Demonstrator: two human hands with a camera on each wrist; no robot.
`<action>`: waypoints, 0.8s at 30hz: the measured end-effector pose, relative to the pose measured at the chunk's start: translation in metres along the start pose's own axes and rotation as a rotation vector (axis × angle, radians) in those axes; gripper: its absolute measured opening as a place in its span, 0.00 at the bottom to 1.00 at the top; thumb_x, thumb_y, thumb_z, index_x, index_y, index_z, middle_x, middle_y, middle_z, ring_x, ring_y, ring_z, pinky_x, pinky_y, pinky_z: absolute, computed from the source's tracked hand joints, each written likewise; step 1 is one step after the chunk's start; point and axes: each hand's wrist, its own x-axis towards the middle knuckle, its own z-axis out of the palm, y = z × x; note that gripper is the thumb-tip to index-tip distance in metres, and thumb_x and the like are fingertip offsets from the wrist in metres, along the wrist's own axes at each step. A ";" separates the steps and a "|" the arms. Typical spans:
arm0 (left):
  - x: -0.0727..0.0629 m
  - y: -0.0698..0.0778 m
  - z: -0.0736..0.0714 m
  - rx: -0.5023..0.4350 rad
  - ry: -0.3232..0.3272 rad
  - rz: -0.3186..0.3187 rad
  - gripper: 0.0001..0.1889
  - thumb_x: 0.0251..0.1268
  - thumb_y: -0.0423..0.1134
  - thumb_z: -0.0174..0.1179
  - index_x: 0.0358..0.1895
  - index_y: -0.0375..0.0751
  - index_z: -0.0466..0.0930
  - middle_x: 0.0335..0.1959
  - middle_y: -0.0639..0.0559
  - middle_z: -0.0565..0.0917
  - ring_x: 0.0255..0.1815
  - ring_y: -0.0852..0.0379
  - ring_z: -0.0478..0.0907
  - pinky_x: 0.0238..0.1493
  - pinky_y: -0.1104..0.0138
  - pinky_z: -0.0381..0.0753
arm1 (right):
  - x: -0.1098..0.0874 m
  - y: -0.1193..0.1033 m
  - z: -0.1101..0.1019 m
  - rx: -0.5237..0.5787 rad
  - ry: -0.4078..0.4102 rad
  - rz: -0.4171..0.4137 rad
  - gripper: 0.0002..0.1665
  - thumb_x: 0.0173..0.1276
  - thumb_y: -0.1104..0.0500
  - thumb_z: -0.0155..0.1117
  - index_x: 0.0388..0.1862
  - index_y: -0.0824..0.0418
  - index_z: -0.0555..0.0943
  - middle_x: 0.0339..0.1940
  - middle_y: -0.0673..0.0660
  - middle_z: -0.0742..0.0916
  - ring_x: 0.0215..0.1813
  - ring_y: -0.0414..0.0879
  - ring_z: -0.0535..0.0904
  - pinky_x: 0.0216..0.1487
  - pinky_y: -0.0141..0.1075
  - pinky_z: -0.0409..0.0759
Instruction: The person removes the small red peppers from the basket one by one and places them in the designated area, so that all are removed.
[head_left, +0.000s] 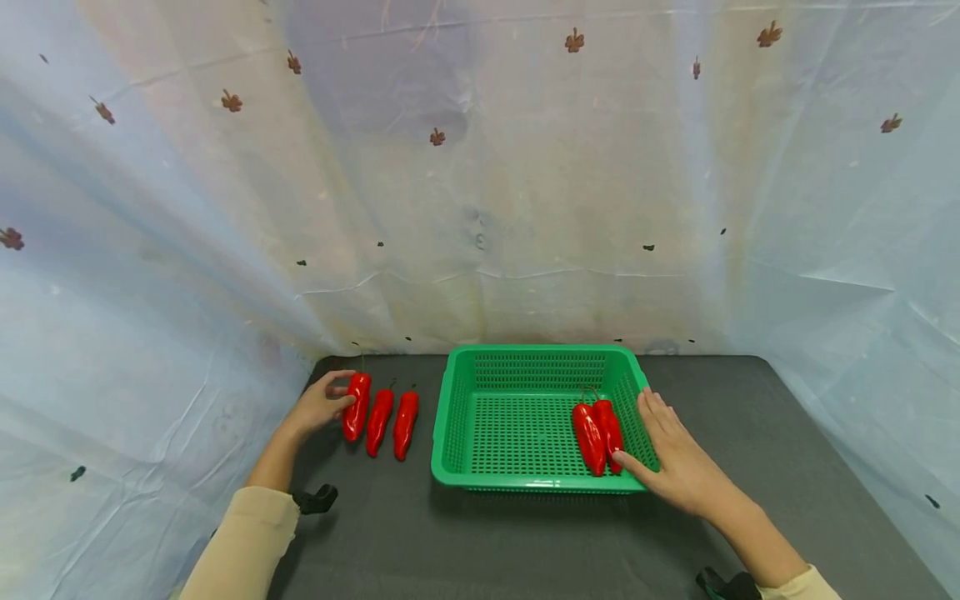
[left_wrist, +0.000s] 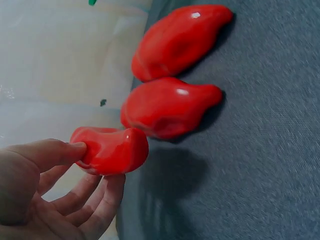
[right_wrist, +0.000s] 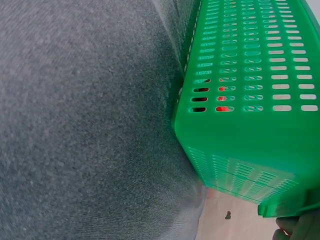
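My left hand [head_left: 313, 409] pinches a red chili pepper [head_left: 357, 408] between thumb and fingers. In the left wrist view that pepper [left_wrist: 111, 154] is off the table, its shadow apart from it. Just right of it lie two more red peppers, one [head_left: 380, 422] nearer and one [head_left: 406, 424] farther. Two red peppers [head_left: 587, 439] lie side by side at the right end of a green plastic basket [head_left: 540, 482]. My right hand [head_left: 681, 462] rests against the basket's right rim, fingers straight, thumb reaching over the rim near the peppers.
A dark grey cloth-covered table [head_left: 540, 554] bears everything. Pale sheeting [head_left: 480, 208] with brown leaf marks hangs behind the table and along its sides. A black strap [head_left: 317, 498] sits at the left wrist.
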 end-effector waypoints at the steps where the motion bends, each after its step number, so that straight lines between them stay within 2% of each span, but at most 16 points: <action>1: 0.000 -0.002 0.000 0.003 -0.007 -0.003 0.30 0.83 0.32 0.59 0.81 0.30 0.61 0.68 0.17 0.73 0.47 0.44 0.87 0.49 0.49 0.89 | 0.000 0.000 0.000 0.000 0.000 -0.001 0.62 0.78 0.33 0.63 0.88 0.70 0.48 0.90 0.69 0.51 0.89 0.68 0.44 0.88 0.49 0.38; 5: 0.001 -0.010 0.004 0.027 -0.024 -0.002 0.30 0.81 0.31 0.60 0.80 0.29 0.62 0.67 0.17 0.74 0.50 0.41 0.86 0.48 0.52 0.90 | 0.000 0.001 0.001 0.000 0.006 -0.005 0.62 0.78 0.33 0.63 0.88 0.70 0.48 0.90 0.69 0.51 0.89 0.68 0.44 0.88 0.45 0.36; 10: 0.006 -0.019 0.009 0.039 -0.038 -0.004 0.29 0.81 0.31 0.60 0.78 0.28 0.64 0.65 0.18 0.76 0.51 0.44 0.86 0.46 0.59 0.90 | 0.000 0.001 0.000 0.005 0.002 -0.002 0.62 0.79 0.33 0.63 0.88 0.70 0.47 0.90 0.69 0.51 0.89 0.67 0.43 0.88 0.51 0.39; 13: 0.008 -0.023 0.012 0.029 -0.047 -0.011 0.29 0.81 0.31 0.60 0.78 0.28 0.64 0.65 0.18 0.76 0.52 0.43 0.85 0.47 0.58 0.89 | -0.001 0.000 0.001 0.005 0.003 -0.003 0.62 0.79 0.33 0.63 0.89 0.70 0.47 0.90 0.69 0.51 0.89 0.68 0.43 0.88 0.48 0.38; 18: 0.009 -0.022 0.015 0.014 -0.060 -0.007 0.29 0.82 0.31 0.59 0.79 0.26 0.62 0.66 0.17 0.75 0.55 0.37 0.85 0.50 0.52 0.89 | -0.002 0.000 0.002 0.005 0.013 -0.011 0.62 0.79 0.34 0.63 0.88 0.71 0.47 0.90 0.69 0.51 0.89 0.69 0.44 0.85 0.35 0.29; 24: 0.009 -0.018 0.019 0.024 -0.075 -0.021 0.28 0.83 0.30 0.58 0.79 0.27 0.63 0.67 0.18 0.75 0.54 0.38 0.86 0.50 0.53 0.89 | -0.002 0.000 0.003 0.006 0.016 -0.015 0.62 0.79 0.33 0.62 0.88 0.71 0.47 0.90 0.70 0.51 0.89 0.68 0.43 0.85 0.35 0.28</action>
